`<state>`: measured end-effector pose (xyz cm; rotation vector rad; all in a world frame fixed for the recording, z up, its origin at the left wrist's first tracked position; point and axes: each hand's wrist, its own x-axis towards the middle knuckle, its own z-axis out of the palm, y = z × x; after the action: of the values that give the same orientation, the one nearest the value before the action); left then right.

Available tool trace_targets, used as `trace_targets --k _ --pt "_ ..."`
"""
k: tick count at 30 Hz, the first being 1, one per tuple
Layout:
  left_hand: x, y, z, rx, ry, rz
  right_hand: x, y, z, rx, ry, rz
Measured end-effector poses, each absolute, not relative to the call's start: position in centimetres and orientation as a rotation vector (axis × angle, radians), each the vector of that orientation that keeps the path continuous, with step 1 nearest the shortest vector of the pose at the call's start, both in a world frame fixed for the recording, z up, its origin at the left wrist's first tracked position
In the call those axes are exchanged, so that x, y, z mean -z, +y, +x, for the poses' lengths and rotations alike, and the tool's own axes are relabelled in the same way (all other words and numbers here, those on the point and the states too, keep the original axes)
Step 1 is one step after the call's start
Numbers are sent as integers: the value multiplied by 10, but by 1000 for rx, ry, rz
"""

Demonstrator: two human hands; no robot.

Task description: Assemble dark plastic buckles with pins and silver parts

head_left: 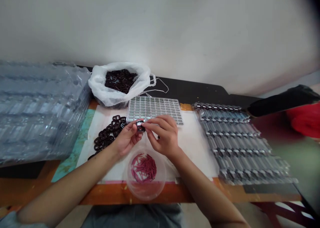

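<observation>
My left hand point(128, 137) is closed on a glossy dark frame-shaped piece point(140, 125), pinched between thumb and fingers, with a pale patch in its middle. My right hand point(163, 133) has its thumb and forefinger brought together at the piece's right edge; whatever small thing they grip is hidden. Just behind both hands lies a clear tray point(156, 105) with rows of small grey rectangular pieces. A loose pile of similar dark frames point(106, 134) spreads to the left of my left hand. Below the hands stands a translucent round tub point(160, 174) with thin dark-pink strips point(145, 168) inside.
A white plastic bag point(100, 80) full of dark frames point(121, 81) stands at the back. Stacked clear plastic trays point(40, 114) rise at left. On the right, a clear ridged tray point(240, 148) has dark pieces along its far row. White paper point(195, 144) covers the worktop.
</observation>
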<state>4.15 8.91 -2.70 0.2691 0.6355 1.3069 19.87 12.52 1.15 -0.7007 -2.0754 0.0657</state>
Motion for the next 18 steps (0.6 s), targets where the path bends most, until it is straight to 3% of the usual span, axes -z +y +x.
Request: trace_targets --k 18 --pt "35 91 42 -1316 658 340 -15 128 200 -240 -2109 -823"
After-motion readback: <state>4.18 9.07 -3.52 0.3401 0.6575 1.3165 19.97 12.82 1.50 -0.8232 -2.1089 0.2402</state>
